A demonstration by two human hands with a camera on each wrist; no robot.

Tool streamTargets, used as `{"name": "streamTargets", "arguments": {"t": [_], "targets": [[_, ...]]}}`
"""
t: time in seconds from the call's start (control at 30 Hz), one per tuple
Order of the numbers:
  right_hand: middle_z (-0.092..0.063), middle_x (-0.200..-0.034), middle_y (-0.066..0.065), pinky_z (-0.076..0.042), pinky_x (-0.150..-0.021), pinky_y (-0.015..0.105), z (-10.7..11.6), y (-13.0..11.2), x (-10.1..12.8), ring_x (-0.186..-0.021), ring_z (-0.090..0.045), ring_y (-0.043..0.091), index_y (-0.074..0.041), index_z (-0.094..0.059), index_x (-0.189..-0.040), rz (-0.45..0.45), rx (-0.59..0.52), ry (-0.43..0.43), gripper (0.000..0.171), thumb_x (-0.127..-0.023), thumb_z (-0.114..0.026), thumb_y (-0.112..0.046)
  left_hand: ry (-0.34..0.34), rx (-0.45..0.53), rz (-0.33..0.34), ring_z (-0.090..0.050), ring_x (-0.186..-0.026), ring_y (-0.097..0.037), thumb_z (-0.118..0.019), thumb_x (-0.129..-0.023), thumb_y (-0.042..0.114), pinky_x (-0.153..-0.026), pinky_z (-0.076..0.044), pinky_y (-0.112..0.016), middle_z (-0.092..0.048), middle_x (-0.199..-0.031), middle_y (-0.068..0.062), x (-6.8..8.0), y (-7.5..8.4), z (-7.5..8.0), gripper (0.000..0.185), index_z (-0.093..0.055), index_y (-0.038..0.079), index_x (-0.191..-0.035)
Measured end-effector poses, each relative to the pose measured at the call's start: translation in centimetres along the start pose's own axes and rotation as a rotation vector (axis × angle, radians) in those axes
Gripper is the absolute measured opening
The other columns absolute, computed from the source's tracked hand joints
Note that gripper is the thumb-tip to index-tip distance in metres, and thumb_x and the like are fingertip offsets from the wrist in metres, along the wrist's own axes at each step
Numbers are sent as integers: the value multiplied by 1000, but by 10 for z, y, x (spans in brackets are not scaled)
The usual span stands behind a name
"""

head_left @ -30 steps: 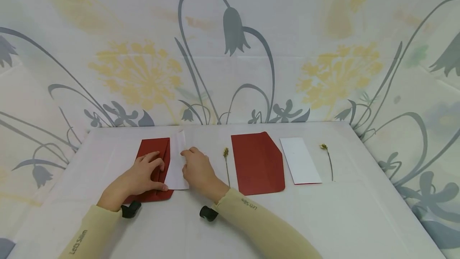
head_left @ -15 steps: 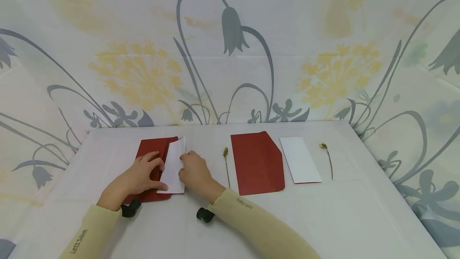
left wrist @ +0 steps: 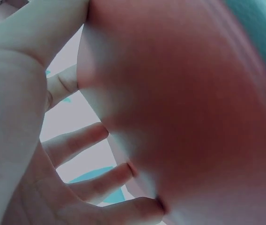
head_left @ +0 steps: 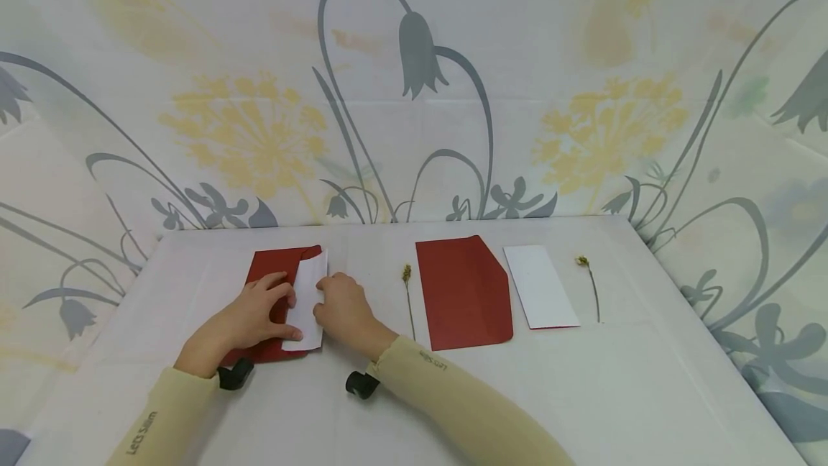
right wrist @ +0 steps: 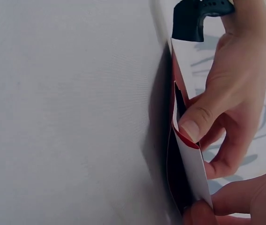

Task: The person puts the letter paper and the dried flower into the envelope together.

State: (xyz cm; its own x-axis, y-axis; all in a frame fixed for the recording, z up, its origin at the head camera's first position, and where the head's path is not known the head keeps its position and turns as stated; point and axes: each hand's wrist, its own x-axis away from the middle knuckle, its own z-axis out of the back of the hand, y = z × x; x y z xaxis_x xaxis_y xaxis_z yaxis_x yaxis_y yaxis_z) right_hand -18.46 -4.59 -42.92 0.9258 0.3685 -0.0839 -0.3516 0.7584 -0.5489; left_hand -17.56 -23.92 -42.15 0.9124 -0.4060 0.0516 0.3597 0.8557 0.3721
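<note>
Where the white card (head_left: pixel 308 297) lies: at the right side of the red envelope (head_left: pixel 274 262), a white strip showing; it looks partly inserted, though how deep is hidden.
Done so far: as I judge it, one insertion begun, unfinished.
Left over: that protruding strip; besides, the second red envelope (head_left: pixel 462 293), second white card (head_left: pixel 541 286), near dried flower (head_left: pixel 407 277) and far dried flower (head_left: pixel 591 281) lie separately on the surface (head_left: pixel 653 394), no hand touching them.
Left hand (head_left: pixel 252 315): back upward, forearm angled from lower left, thumb and bent fingers spread; its grip holds the envelope near the mouth.
Right hand (head_left: pixel 346 315): forearm slanting from lower right; its grip pinches the card's outer edge.
</note>
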Motion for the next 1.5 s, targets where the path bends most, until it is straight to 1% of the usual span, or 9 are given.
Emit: {"name": "streamTargets", "arguments": {"t": [0.07,0.17,0.33,0.43,0.67,0.87,1.1,1.23,1.5], "targets": [[-69,-103,7,-53,-82,29,-2,2,-3,-97,-64,18,-3,-72,-112,-10,-27,-8,27,-86,-71,-10,-4,1,1,-38,-124,-59,-87,-70,46,-94,-39,-72,-40,-142,-33,0,0,1,49,-57,18,-98],[-70,-101,5,-51,-78,24,-9,6,-7,-91,-62,14,-3,-73,-112,-21,-96,-16,27,-86,-72,-11,-9,5,4,-38,-124,-60,-87,-71,46,-94,-39,-72,-40,-143,-33,0,0,1,49,-57,18,-98],[-65,-83,-2,-46,-66,17,-21,15,-12,-74,-55,6,-2,-73,-111,-23,-284,13,27,-85,-75,-9,3,13,-3,-40,-124,-58,-87,-71,47,-94,-41,-70,-41,-142,-32,1,-2,1,49,-57,18,-99],[-61,-77,-5,-44,-61,16,-26,16,-13,-69,-52,3,-1,-73,-110,-19,-354,24,27,-83,-76,-7,2,27,-8,-40,-123,-58,-86,-71,49,-94,-41,-70,-41,-142,-32,2,-2,0,50,-57,18,-98],[-57,-73,-7,-43,-60,15,-31,12,-15,-68,-50,3,-3,-73,-109,3,-344,6,26,-84,-76,-9,3,44,-20,-40,-122,-61,-86,-71,47,-94,-39,-71,-42,-140,-33,5,0,1,49,-56,18,-97],[-57,-71,-8,-43,-60,15,-28,10,-19,-67,-50,4,-4,-74,-109,-4,-330,-21,26,-84,-76,-11,7,38,-24,-42,-122,-59,-86,-72,47,-94,-39,-71,-43,-140,-33,4,-1,2,48,-57,18,-97],[-60,-69,-10,-45,-61,17,-28,21,-22,-66,-53,2,-6,-75,-107,-37,-415,-46,26,-82,-78,-11,8,47,-39,-43,-121,-59,-85,-74,48,-94,-40,-70,-43,-140,-33,1,-2,1,48,-57,18,-98],[-59,-68,-11,-43,-61,17,-26,20,-24,-68,-50,3,-5,-76,-108,-22,-375,-52,26,-83,-77,-11,12,48,-39,-42,-121,-59,-85,-74,49,-94,-40,-70,-43,-140,-33,1,-3,0,48,-57,18,-98],[-60,-70,-8,-45,-57,17,-29,9,-33,-65,-53,6,-6,-76,-109,-44,-334,-95,25,-85,-76,-12,18,48,-34,-41,-123,-59,-85,-74,46,-93,-39,-72,-43,-140,-33,1,-3,1,45,-58,18,-97]]}}
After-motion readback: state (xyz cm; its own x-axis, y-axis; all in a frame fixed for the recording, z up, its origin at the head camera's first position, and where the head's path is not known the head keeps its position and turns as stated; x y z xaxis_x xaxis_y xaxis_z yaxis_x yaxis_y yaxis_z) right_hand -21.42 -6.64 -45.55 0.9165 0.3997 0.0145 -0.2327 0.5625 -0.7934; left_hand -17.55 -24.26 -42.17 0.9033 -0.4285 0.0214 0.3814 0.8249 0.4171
